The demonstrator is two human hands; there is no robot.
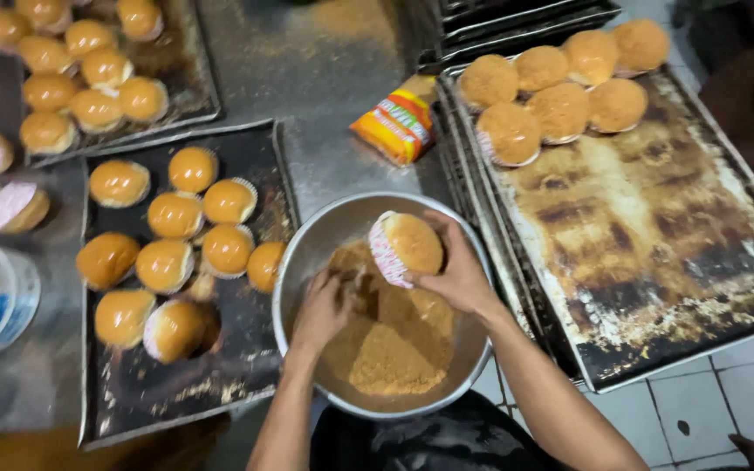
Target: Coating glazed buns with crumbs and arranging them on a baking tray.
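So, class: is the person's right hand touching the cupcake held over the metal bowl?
Touching. The head view shows the right hand wrapped round the cupcake, thumb and fingers against its paper case, above the bowl.

Orange-yellow-red plastic packet point(401, 125) — flat on the steel table point(307, 70) between trays

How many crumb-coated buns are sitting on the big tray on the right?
7, all clustered at the far end of the right tray: four along the back edge, three just in front. None seem hidden.
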